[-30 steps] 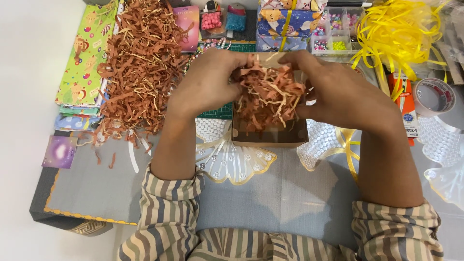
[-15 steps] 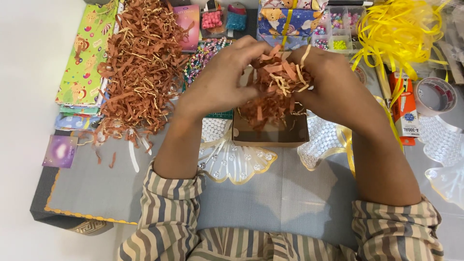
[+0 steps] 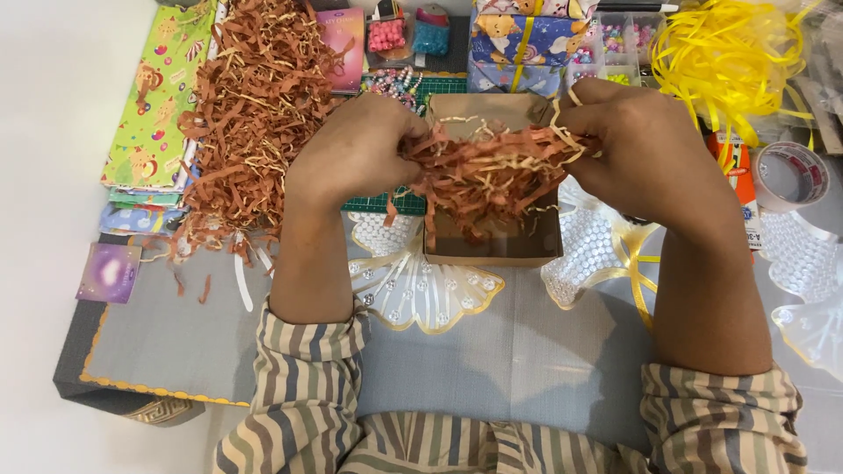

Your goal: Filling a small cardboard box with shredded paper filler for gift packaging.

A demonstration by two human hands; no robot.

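Since half a second ago we have drawn our hands apart, so that the bunched clump of brown shredded paper [image 3: 487,168] is now stretched sideways into a loose band above the small cardboard box [image 3: 492,241], where before it was pressed into a tight ball between our palms; our left hand [image 3: 356,154] pinches the left end of the shreds with fingers curled closed on them, and our right hand [image 3: 645,145] grips the right end in the same closed way, a few pale strands sticking out past the knuckles; the paper hangs over the open box, its lower strands drooping inside, though we cannot tell whether they touch the bottom; the box sits on a grey mat [image 3: 492,351], between two clear beaded wing-shaped pieces with gold edging [image 3: 421,290], one at each side of it; a large heap of the same brown shreds [image 3: 255,114] lies to the left, beside a stack of bright patterned wrapping paper [image 3: 154,114]; a tangle of yellow ribbon [image 3: 729,57] lies at the far right, with a roll of clear tape [image 3: 790,175] just below it; a wrapped gift box with a cartoon print [image 3: 518,39] stands behind the cardboard box; striped sleeves [image 3: 307,386] are pushed up both forearms.
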